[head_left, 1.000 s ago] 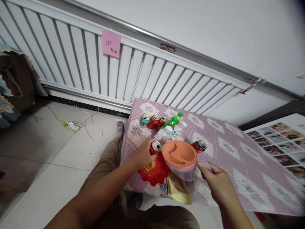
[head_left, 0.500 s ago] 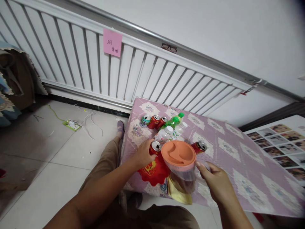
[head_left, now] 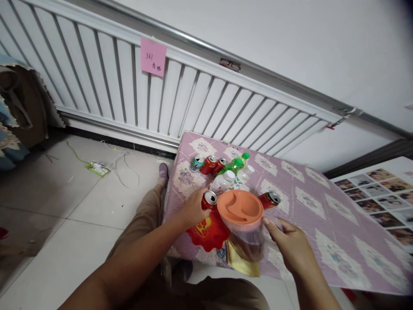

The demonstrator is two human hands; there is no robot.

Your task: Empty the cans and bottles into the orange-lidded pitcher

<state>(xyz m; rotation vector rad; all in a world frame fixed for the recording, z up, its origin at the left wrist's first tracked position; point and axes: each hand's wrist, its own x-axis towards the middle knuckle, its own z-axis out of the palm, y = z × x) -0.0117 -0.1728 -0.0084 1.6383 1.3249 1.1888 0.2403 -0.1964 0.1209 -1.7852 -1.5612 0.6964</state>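
Just below the frame's centre, my left hand (head_left: 193, 209) was wrapped around a red can (head_left: 209, 199) on the table (head_left: 309, 202), while my right hand (head_left: 292, 247) gripped the handle of the orange-lidded pitcher (head_left: 243, 224) directly to its left.

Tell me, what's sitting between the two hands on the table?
Between the left hand, wrapped around a red can, and the right hand stands a clear pitcher with an orange lid, in the head view.

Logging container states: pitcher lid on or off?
On. The orange lid sits flat over the clear pitcher, covering its mouth.
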